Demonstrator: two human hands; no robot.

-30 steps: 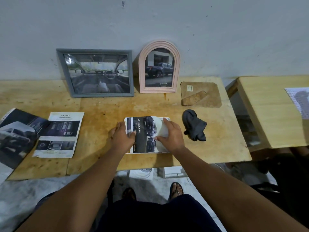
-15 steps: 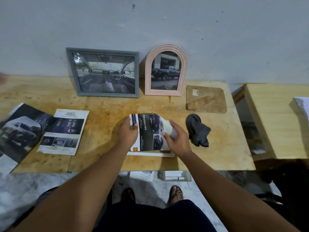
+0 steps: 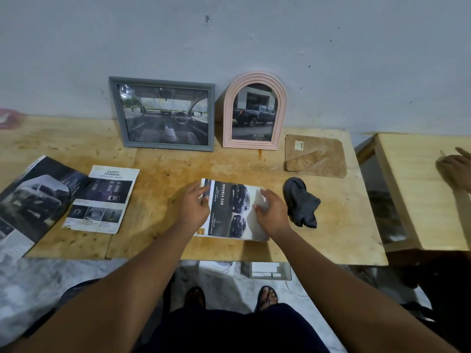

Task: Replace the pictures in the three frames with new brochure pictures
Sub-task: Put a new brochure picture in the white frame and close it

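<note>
The "DOUBLE CAB" brochure picture (image 3: 229, 210) lies near the front middle of the wooden table (image 3: 158, 174). My left hand (image 3: 195, 207) pinches its left edge. My right hand (image 3: 271, 212) rests with relaxed fingers on its pale right part. A thin white edge shows under the picture's near side; I cannot tell what it belongs to. A grey rectangular frame (image 3: 163, 146) with a car-interior picture and a pink arched frame (image 3: 254, 80) with a pickup picture lean on the wall behind.
A brown backing board (image 3: 323, 151) lies at the back right, with a dark cloth (image 3: 300, 202) just right of my right hand. An open brochure (image 3: 33, 197) and a "SAFETY" page (image 3: 102, 200) lie left. Another person's hand (image 3: 456, 169) rests on the second table (image 3: 420, 200).
The picture, lifted half a second ago, has come down flat. My right hand's fingers now lie on top of it. Another person's hand has appeared at the right.
</note>
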